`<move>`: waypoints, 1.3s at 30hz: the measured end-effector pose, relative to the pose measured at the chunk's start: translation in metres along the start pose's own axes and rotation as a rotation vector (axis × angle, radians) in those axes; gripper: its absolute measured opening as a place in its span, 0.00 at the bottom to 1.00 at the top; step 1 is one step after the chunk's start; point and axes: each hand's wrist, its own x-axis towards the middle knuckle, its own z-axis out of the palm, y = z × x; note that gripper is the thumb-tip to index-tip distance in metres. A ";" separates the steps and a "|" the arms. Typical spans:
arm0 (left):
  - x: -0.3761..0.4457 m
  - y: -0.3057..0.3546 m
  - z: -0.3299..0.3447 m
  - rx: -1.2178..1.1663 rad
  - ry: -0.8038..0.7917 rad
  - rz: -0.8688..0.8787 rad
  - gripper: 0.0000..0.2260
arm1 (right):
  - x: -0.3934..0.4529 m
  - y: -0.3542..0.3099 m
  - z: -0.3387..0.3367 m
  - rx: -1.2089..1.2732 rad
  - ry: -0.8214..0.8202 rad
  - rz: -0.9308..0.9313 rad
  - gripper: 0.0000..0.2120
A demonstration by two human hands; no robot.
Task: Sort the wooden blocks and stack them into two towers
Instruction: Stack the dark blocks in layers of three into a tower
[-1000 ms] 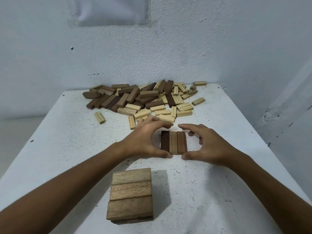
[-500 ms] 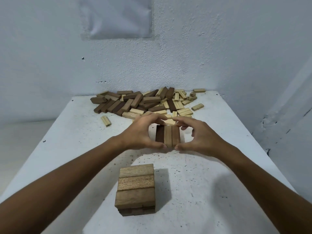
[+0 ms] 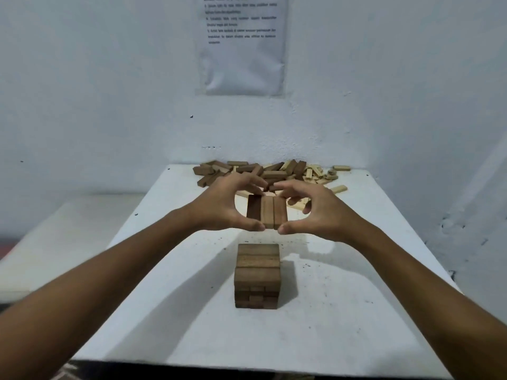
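Three brown blocks (image 3: 267, 212) lie side by side as one row, gripped between both hands. My left hand (image 3: 222, 205) holds the row's left part, thumb at the near end and fingers curled over the far end. My right hand (image 3: 312, 208) does the same on the right part. Whether the row is lifted off the table I cannot tell. A short tower of brown blocks (image 3: 257, 275) stands nearer me, in front of the hands. A heap of loose brown and pale blocks (image 3: 269, 171) lies at the table's far edge, partly hidden by my fingers.
The white table (image 3: 343, 311) stands against a white wall, with a second wall close on the right. A printed sheet (image 3: 241, 45) hangs on the wall above the heap. A lower pale surface (image 3: 49, 248) lies to the left of the table.
My head has lifted, so more wall and the sheet show. Both hands have closed in around the three-block row, fingertips now nearly meeting over its far end.
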 end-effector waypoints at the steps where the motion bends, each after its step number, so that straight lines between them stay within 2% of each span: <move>1: -0.007 0.002 0.000 -0.003 0.004 -0.002 0.36 | -0.004 -0.003 0.003 0.004 -0.002 -0.005 0.37; 16: -0.070 0.009 0.016 -0.042 0.007 -0.046 0.33 | -0.046 -0.021 0.030 -0.026 -0.081 -0.018 0.38; 39: -0.075 0.010 0.025 -0.010 -0.031 -0.058 0.33 | -0.056 -0.015 0.035 -0.018 -0.090 0.005 0.37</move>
